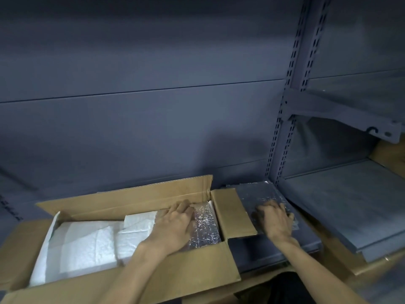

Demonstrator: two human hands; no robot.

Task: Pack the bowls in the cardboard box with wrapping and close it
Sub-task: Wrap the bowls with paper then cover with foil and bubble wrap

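An open cardboard box (186, 273) sits on a grey shelf, all its flaps spread out. White foam wrapping (87, 240) fills its left and middle. At the box's right end lies a shiny bubble-wrap bundle (207, 227); my left hand (173, 222) rests palm down on it, fingers together. Outside the box, past the right flap (232, 213), a stack of clear bubble-wrap sheets (258, 194) lies on the shelf. My right hand (275, 218) presses flat on the stack, fingers curled at its near edge. No bare bowl is visible.
A grey back panel rises behind the box. A perforated upright post (282, 137) separates this bay from the right bay, where a lower shelf (350, 207) and an upper shelf bracket (341, 113) stand. Brown cardboard (388, 154) shows at the far right.
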